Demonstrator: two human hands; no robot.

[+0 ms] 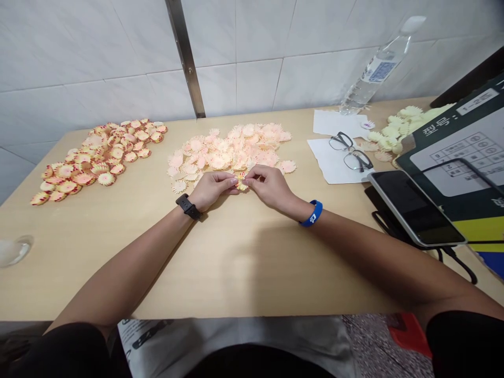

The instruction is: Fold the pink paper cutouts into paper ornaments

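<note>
Left hand (212,190) and right hand (270,185) pinch a small ruffled rosette (241,185) between fingertips, just near the pale pile (230,149). Grip partly hidden; apparently held close for fine work. Darker rosettes (100,160) lie left.

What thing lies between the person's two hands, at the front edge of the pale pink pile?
The head view shows a small ruffled paper flower, yellowish and pink, held at the fingertips of the left hand and the right hand.
</note>
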